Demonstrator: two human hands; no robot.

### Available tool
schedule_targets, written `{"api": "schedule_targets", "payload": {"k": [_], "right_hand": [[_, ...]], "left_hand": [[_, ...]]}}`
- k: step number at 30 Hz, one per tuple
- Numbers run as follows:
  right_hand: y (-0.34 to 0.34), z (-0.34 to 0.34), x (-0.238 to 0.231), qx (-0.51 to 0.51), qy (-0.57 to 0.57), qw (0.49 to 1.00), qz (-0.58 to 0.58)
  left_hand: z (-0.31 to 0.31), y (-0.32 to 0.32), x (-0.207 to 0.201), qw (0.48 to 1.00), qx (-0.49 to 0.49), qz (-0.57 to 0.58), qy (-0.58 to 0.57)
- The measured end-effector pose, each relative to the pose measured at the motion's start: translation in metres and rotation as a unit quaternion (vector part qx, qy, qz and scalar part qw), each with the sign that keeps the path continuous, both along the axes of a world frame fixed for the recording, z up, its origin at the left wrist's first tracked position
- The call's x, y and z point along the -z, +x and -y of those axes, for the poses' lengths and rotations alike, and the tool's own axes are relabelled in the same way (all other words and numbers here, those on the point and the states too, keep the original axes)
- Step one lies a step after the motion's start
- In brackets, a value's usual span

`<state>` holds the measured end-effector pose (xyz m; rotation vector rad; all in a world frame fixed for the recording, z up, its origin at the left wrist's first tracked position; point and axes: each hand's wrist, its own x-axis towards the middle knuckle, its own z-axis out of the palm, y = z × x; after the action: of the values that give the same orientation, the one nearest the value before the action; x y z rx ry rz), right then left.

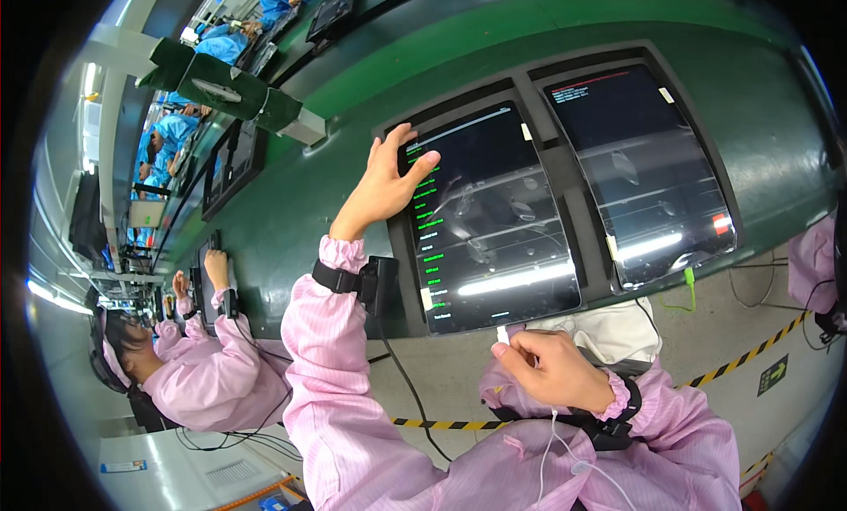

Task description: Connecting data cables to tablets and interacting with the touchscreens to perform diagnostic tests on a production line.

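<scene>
the left hand (386, 183) rests open fingers on the top left corner of a glossy black tablet (490, 220) set in the green conveyor's (353, 158) tray, small pale labels on its edges; the right hand (551, 367) pinches a white cable plug (503, 335) at its bottom edge.

Bright, even overhead light is filling the scene. White strip lamps are glaring off the two dark glossy tablet screens (494, 215) at centre and upper right. Fisheye distortion is bending straight edges, and black vignetting is ringing the frame; far-left figures are blurring.
</scene>
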<state>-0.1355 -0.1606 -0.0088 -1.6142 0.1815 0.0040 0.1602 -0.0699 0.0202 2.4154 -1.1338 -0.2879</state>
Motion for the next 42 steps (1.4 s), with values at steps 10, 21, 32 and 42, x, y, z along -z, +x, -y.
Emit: {"api": "schedule_targets", "payload": {"k": [10, 21, 32, 42], "right_hand": [[-0.004, -0.008, 0.002, 0.055, 0.025, 0.998, 0.001], [-0.002, -0.019, 0.005, 0.085, 0.051, 0.994, -0.052], [-0.004, 0.002, 0.0, 0.063, -0.008, 0.996, -0.069], [-0.04, 0.044, -0.019, -0.195, -0.046, 0.976, 0.087]], "left_hand": [[-0.002, 0.003, 0.005, 0.999, 0.022, -0.016, -0.017], [-0.008, 0.005, -0.002, 0.998, 0.04, -0.026, 0.032], [-0.019, 0.003, -0.003, 0.991, 0.128, -0.007, 0.046], [-0.027, -0.006, -0.005, 0.993, 0.11, -0.044, 0.011]]}}
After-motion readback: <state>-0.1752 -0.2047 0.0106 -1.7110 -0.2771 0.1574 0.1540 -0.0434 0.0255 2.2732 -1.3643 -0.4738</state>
